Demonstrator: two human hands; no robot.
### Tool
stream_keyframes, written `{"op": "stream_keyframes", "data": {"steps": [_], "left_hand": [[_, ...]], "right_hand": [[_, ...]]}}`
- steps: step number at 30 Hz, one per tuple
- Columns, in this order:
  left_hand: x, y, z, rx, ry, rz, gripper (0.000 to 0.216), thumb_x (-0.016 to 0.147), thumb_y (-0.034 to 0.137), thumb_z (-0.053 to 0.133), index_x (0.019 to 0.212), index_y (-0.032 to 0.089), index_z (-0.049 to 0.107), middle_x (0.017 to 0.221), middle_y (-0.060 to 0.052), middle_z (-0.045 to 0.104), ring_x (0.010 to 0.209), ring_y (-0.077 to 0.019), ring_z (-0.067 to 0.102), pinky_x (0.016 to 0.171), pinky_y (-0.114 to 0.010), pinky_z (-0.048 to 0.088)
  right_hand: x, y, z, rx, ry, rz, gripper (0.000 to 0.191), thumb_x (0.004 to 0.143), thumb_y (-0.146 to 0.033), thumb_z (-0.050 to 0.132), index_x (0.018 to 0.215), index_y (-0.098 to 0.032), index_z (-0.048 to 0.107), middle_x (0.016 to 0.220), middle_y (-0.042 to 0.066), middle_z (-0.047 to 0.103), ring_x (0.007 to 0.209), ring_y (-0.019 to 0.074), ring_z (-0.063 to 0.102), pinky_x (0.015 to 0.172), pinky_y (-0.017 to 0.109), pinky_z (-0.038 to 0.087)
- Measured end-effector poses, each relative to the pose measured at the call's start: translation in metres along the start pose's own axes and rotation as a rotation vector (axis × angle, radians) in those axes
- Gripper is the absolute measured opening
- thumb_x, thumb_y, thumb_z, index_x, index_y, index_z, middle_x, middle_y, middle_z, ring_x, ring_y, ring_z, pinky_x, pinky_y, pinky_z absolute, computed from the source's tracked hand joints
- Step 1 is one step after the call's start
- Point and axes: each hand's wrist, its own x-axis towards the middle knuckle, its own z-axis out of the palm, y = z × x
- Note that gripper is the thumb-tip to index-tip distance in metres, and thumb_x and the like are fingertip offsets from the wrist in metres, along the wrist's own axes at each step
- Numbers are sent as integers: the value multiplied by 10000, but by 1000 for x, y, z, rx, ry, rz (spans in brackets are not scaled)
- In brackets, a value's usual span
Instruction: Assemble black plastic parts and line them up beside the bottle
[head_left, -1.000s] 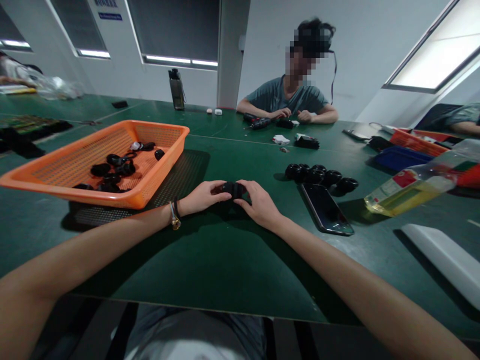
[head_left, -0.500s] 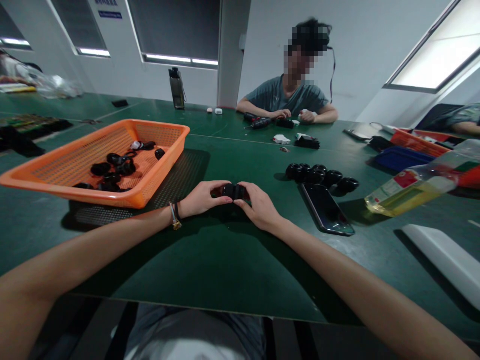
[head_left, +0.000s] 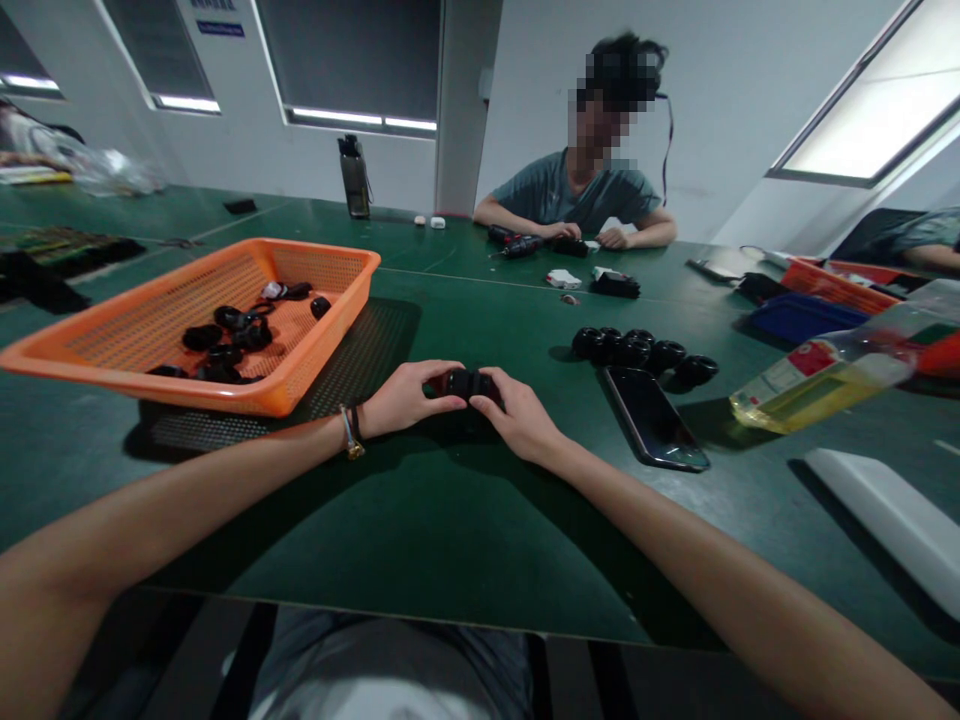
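Note:
Between my two hands is a small black rounded part (head_left: 469, 384), held just above the green table (head_left: 442, 520). My left hand (head_left: 409, 398) grips its left side with thumb and fingers. From the other side my right hand (head_left: 519, 412) pinches it, the thumb lying across the front. The fingers cover much of the part, so its exact kind does not show. Several similar glossy black round parts (head_left: 634, 350) stand in a cluster to the right. More black parts (head_left: 238, 330) lie loose in the orange basket (head_left: 279, 385) on the left.
A phone (head_left: 654, 418) lies right of my hands, beside a bottle of yellow liquid (head_left: 817, 375) and a white block (head_left: 885, 515). Across the table a person (head_left: 577, 195) handles small parts near a power drill (head_left: 521, 245). A dark bottle (head_left: 354, 178) stands farther back.
The black part's two sides look closer together between my hands, and my right thumb has shifted slightly. The person opposite has moved their hands a little.

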Motion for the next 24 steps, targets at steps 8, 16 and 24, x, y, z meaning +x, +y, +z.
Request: {"op": "stream_keyframes", "data": {"steps": [8, 16, 24], "left_hand": [[2, 2, 1, -20, -3, -39, 432, 738, 365, 599, 1084, 111, 549, 1011, -93, 617, 872, -191, 577, 778, -307, 458], [8, -2, 1, -329, -147, -146, 314, 762, 405, 519, 896, 121, 511, 766, -16, 571, 700, -138, 557, 680, -270, 460], [7, -1, -1, -394, -160, -162, 312, 742, 354, 563, 930, 111, 512, 755, -11, 565, 696, -130, 554, 674, -260, 455]], "right_hand": [[1, 1, -1, 25, 8, 2, 241, 835, -265, 452, 1043, -149, 495, 928, 91, 625, 811, 203, 576, 719, 337, 441], [0, 9, 7, -6, 130, -146, 293, 840, -310, 465, 1094, -164, 466, 1066, 130, 598, 972, 246, 564, 825, 420, 461], [-1, 10, 6, -18, 127, -199, 342, 843, -305, 470, 1161, -181, 445, 1143, 130, 572, 1026, 247, 549, 865, 450, 459]]}}
